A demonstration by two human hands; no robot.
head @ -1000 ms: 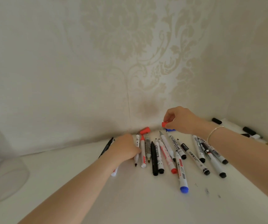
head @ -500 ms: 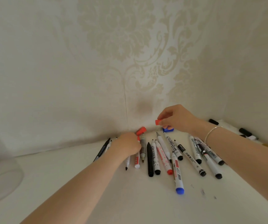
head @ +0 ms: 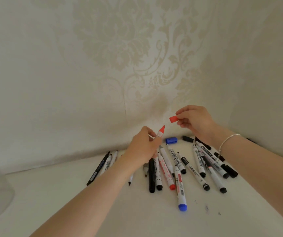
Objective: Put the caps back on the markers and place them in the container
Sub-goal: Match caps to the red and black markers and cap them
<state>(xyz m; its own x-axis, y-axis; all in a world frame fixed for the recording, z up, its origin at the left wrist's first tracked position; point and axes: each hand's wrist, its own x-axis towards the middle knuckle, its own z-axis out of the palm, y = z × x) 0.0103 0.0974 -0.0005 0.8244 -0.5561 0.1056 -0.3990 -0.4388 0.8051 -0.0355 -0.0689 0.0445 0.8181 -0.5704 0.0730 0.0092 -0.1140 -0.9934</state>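
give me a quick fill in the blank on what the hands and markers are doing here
1. The right hand pinches a loose cap whose colour is ____.
2. The left hand holds a red marker with its tip pointing ____.
3. The blue cap lies on the table, close to the ____.
4. The two hands are ____ each other, not touching.

Missing words: red; up; wall; apart from

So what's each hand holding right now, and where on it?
Left hand grips the red marker by its barrel just below the exposed tip. Right hand pinches the red cap by one end.
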